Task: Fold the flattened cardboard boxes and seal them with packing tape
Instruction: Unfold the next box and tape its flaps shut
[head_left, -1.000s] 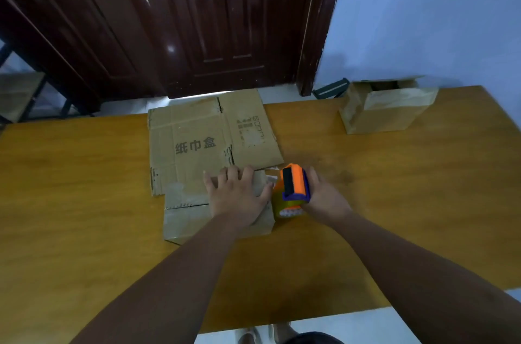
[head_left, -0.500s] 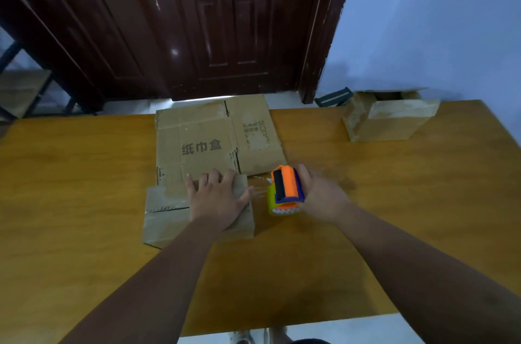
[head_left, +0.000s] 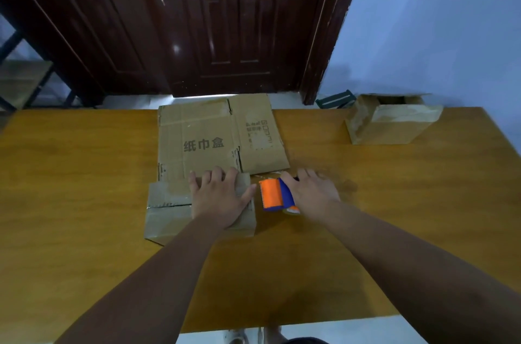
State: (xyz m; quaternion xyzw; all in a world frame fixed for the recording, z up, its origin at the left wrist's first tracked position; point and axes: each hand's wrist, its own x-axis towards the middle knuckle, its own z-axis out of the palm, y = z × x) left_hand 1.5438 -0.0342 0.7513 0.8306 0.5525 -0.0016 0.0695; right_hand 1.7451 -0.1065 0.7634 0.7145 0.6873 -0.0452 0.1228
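Presently: small folded cardboard box (head_left: 169, 211), brown, taped seam on top, pinned by flat open left hand (head_left: 218, 200); right hand (head_left: 311, 193) gripping orange-blue tape dispenser (head_left: 276, 194) on bench (head_left: 84, 202).

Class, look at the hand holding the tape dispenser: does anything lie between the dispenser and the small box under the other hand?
Nothing visible: only bare table separates the dispenser from the box.

The left hand (head_left: 218, 198) lies flat, fingers spread, on a small folded box (head_left: 169, 211) on the table (head_left: 84, 188). The right hand (head_left: 311, 193) grips an orange tape dispenser (head_left: 272, 194) just beside it. Flattened cardboard (head_left: 214, 136) lies behind; another box (head_left: 389, 123) stands far right.
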